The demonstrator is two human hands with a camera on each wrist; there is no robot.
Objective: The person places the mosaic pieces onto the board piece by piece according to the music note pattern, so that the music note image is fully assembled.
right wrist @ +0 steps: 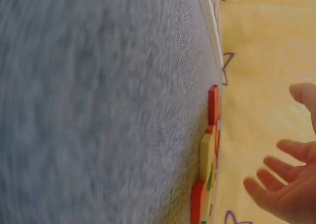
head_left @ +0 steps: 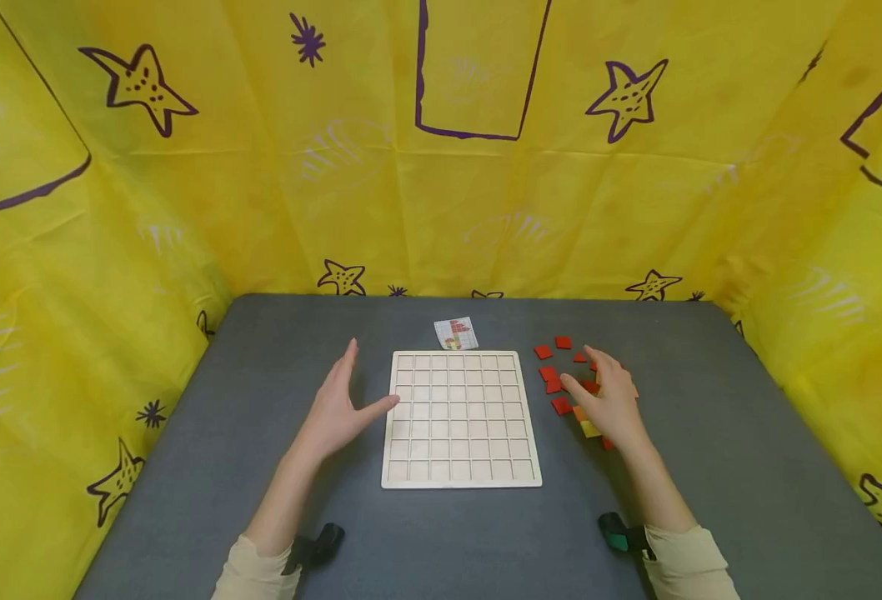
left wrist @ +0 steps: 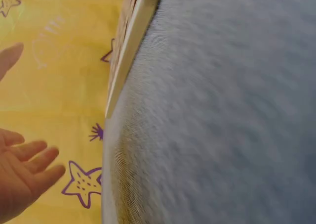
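A pale wooden grid board (head_left: 458, 419) lies flat on the grey table, its square cells bare. At its left edge, my left hand (head_left: 339, 408) hovers with fingers straight and thumb spread toward the rim; in the left wrist view that hand (left wrist: 24, 177) holds nothing. My right hand (head_left: 609, 400) is over a scatter of small flat tiles, thumb and fingers apart, and partly covers them. Red tiles (head_left: 562, 406) lie around it, with an orange tile and a yellow tile (head_left: 589, 429) by its wrist. In the right wrist view the hand (right wrist: 291, 179) is empty, beside a yellow tile (right wrist: 204, 157).
Behind the board lies a small printed card (head_left: 456, 333) with a red and yellow pattern on a grid. The grey table (head_left: 186, 467) is bounded at the back and sides by a yellow cloth (head_left: 261, 192) with starfish drawings.
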